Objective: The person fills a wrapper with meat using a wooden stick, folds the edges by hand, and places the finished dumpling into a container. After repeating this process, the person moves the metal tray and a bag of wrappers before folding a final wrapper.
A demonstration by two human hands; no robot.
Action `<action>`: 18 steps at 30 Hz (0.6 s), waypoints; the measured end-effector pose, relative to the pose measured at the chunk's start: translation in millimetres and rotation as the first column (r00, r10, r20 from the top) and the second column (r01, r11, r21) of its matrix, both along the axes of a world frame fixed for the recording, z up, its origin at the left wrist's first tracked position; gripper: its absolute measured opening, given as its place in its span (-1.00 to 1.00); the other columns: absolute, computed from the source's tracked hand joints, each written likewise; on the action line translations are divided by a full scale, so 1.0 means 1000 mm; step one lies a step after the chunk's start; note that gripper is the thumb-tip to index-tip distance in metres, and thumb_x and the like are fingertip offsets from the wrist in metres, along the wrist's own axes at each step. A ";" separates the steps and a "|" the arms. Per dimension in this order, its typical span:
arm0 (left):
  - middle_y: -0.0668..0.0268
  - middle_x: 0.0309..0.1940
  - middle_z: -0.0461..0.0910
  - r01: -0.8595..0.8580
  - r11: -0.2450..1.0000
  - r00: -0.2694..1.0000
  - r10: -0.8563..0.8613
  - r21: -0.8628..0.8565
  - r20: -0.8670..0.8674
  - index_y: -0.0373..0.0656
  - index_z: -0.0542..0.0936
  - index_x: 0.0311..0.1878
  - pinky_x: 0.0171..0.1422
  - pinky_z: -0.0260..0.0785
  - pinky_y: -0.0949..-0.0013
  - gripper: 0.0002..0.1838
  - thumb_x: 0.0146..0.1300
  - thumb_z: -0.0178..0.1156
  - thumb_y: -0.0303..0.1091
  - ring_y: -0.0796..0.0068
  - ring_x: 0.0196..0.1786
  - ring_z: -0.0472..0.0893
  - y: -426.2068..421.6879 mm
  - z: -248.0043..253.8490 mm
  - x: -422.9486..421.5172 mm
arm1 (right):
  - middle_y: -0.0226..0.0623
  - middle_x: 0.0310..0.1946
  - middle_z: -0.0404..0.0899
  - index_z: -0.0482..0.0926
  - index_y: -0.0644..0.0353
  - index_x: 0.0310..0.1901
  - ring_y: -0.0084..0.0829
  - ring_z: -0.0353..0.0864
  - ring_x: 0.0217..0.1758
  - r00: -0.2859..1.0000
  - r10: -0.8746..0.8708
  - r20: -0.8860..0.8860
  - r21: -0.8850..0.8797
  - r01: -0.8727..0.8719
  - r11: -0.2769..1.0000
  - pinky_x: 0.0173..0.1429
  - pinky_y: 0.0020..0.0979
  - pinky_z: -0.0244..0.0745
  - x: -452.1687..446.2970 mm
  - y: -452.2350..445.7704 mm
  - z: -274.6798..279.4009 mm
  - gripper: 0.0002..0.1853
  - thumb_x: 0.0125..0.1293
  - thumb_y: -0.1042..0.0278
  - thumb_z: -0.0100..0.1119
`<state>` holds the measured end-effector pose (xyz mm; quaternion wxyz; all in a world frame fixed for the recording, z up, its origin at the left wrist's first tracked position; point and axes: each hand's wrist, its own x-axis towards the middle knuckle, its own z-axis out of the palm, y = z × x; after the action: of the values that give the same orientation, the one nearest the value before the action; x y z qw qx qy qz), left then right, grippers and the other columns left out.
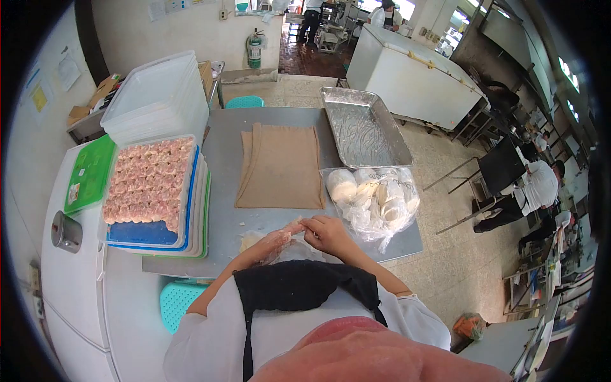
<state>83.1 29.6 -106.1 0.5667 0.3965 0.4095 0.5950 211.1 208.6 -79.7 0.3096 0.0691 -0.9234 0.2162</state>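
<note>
My left hand (275,244), smeared with pale residue, is held low over the near edge of the metal table (219,143). Its fingers are together and point towards my right hand (327,234). The right fingers are curled in a pinch at the left fingertips. Anything between them is too small to make out. Under the hands lies clear plastic (307,252) with pale scraps beside it. To the right sits a clear bag (385,207) of round, pale dough-like pieces. A folded brown cloth (283,165) lies flat beyond my hands.
Left, a plastic tray (189,210) holding rows of dumplings tops a stack. Behind it are stacked clear tubs (149,99), with a green lid (90,172) and metal canister (66,232) nearby. A metal baking tray (366,127) lies far right. A person (538,188) bends at right.
</note>
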 end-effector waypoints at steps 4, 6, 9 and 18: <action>0.11 0.56 -0.19 0.012 1.000 1.000 -0.011 0.018 -0.022 -0.26 0.09 0.50 0.60 -0.34 0.10 0.02 0.24 0.02 0.39 0.24 0.59 -0.15 -0.001 0.004 0.000 | -0.20 -0.49 0.57 0.60 0.20 -0.22 -0.18 0.61 -0.44 1.000 0.010 -0.017 -0.020 -0.011 1.000 -0.36 -0.23 0.52 -0.001 0.001 -0.004 -0.77 0.02 0.48 0.24; 0.11 0.56 -0.20 0.008 1.000 1.000 -0.008 0.011 -0.025 -0.26 0.11 0.49 0.60 -0.35 0.10 0.01 0.24 0.02 0.39 0.25 0.59 -0.16 -0.002 0.005 0.000 | -0.19 -0.49 0.57 0.59 0.21 -0.23 -0.17 0.61 -0.44 0.999 0.019 -0.031 -0.030 -0.020 0.999 -0.36 -0.22 0.51 0.000 0.001 -0.004 -0.78 0.02 0.48 0.24; 0.11 0.56 -0.20 -0.003 1.000 1.000 0.003 -0.002 -0.020 -0.26 0.17 0.46 0.60 -0.36 0.11 -0.02 0.24 0.03 0.39 0.26 0.59 -0.18 -0.004 0.008 0.001 | -0.18 -0.48 0.57 0.59 0.21 -0.23 -0.16 0.61 -0.43 0.999 0.039 -0.025 -0.037 -0.040 0.999 -0.35 -0.22 0.51 0.002 0.001 0.000 -0.78 0.03 0.49 0.23; 0.10 0.55 -0.20 -0.003 1.000 1.000 0.004 0.009 -0.006 -0.27 0.28 0.40 0.59 -0.34 0.13 -0.08 0.25 0.02 0.38 0.27 0.57 -0.13 -0.006 0.025 0.002 | -0.24 -0.52 0.55 0.60 0.21 -0.25 -0.22 0.58 -0.47 0.999 0.041 -0.031 -0.076 -0.044 0.996 -0.38 -0.28 0.48 0.003 0.000 0.007 -0.79 0.00 0.55 0.24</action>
<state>85.2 23.5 -80.9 0.5627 0.4000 0.4093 0.5965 213.9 208.7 -73.1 0.3211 0.0800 -0.9080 0.2572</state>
